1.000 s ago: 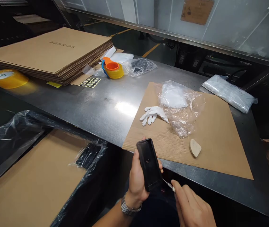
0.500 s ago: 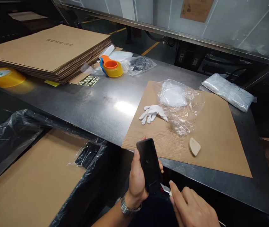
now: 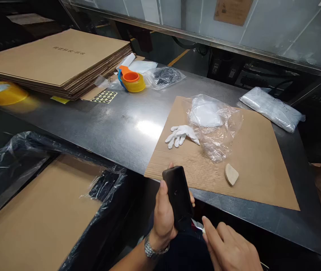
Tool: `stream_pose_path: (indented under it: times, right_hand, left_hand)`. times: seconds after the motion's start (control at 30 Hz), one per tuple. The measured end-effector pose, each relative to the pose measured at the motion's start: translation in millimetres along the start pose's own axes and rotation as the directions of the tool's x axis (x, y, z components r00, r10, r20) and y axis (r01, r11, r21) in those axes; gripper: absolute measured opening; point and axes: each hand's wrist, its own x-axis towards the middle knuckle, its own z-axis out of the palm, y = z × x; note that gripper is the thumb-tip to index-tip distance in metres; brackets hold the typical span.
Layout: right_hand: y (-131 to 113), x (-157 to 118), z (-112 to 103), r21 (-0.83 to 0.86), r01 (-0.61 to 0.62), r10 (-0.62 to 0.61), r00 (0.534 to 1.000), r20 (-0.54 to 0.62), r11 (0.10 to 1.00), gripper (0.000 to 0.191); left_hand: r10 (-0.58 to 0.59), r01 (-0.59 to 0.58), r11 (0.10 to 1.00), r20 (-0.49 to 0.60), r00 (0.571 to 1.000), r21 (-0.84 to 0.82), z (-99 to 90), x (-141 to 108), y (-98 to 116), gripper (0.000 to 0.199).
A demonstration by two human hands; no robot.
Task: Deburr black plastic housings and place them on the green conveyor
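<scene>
A black rectangular piece (image 3: 177, 195) stands tilted in my left hand (image 3: 163, 214), the thumb along its left edge and fingertips showing at its right side. My right hand (image 3: 230, 246) is closed on a small blade tool (image 3: 198, 226) with a light-coloured handle. Its metal tip is at the lower right corner of the black piece; whether they touch is hard to tell. Beyond my hands, a white glove (image 3: 181, 136) and a pale wedge-shaped block (image 3: 231, 174) lie on a cardboard sheet (image 3: 262, 162).
Clear plastic bag (image 3: 216, 124) on the cardboard; plastic-wrapped bundle (image 3: 273, 109) at the table's right. Tape dispenser (image 3: 132, 81), sticker sheet (image 3: 104, 96), tape roll (image 3: 3, 93) and cardboard stack (image 3: 55, 56) at the left. Plastic-lined box (image 3: 44, 210) at lower left, below the metal table (image 3: 106, 131).
The whole view has shifted very slightly. The black piece is turned a little in my left hand. My right hand keeps nearly the same place.
</scene>
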Motion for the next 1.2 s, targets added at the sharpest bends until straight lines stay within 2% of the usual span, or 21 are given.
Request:
stream_pose_path:
  times: [0.23, 0.37, 0.5, 0.87, 0.93, 1.0, 1.03, 1.07, 1.1, 1.13, 1.17, 1.2]
  right_hand:
    - [3, 1, -2, -0.108, 0.023, -0.026, 0.999, -0.026, 0.994, 0.025]
    - [7, 3, -4, 0.016, 0.053, -0.052, 0.998, -0.033, 0.998, 0.025]
    - [10, 3, -2, 0.113, 0.042, -0.042, 0.999, -0.008, 0.993, 0.023]
    - [13, -5, 5, 0.079, 0.062, -0.073, 0.987, 0.145, 0.995, 0.02]
    - [13, -7, 8, 0.121, 0.028, -0.051, 0.98, 0.193, 0.992, 0.019]
    - [13, -6, 9, 0.221, -0.096, 0.024, 0.951, 0.307, 0.97, 0.023]
    - [13, -4, 10, 0.295, -0.207, 0.079, 0.916, 0.394, 0.933, 0.028]
    - [12, -2, 10, 0.388, -0.352, 0.124, 0.855, 0.504, 0.852, 0.033]
    - [11, 1, 9, 0.484, -0.515, 0.131, 0.769, 0.626, 0.708, 0.038]
    - [10, 3, 9, 0.554, -0.659, 0.073, 0.674, 0.735, 0.509, 0.043]
    - [9, 4, 9, 0.581, -0.762, -0.017, 0.602, 0.798, 0.287, 0.046]
    - [7, 5, 8, 0.575, -0.814, -0.108, 0.566, 0.817, 0.088, 0.049]
  left_hand:
    - [-0.052, 0.056, 0.996, -0.053, 0.997, 0.071, 3.6, 2, 0, 0.063]
    - [-0.126, 0.132, 0.979, -0.045, 0.991, 0.153, 2.0, 6, 2, 0.063]
    - [-0.158, 0.16, 0.969, -0.026, 0.987, 0.191, 0.0, 6, 1, 0.061]
    - [-0.17, 0.165, 0.955, -0.001, 0.985, 0.248, 0.9, 7, 1, 0.064]
    - [-0.154, 0.149, 0.956, 0.0, 0.988, 0.254, 1.3, 6, 0, 0.065]
    - [-0.136, 0.129, 0.954, 0.007, 0.991, 0.27, 0.9, 6, -1, 0.068]
    - [-0.128, 0.118, 0.954, 0.017, 0.992, 0.277, 0.3, 6, -2, 0.069]
    - [-0.121, 0.107, 0.954, 0.033, 0.992, 0.279, -0.5, 6, -3, 0.07]
    - [-0.116, 0.098, 0.958, 0.053, 0.992, 0.268, -1.3, 7, -3, 0.07]
    - [-0.119, 0.098, 0.966, 0.072, 0.99, 0.241, -2.3, 9, -4, 0.069]
    - [-0.136, 0.116, 0.973, 0.087, 0.987, 0.2, -3.2, 10, -4, 0.066]
    - [-0.173, 0.158, 0.977, 0.095, 0.98, 0.146, -4.0, 13, -5, 0.062]
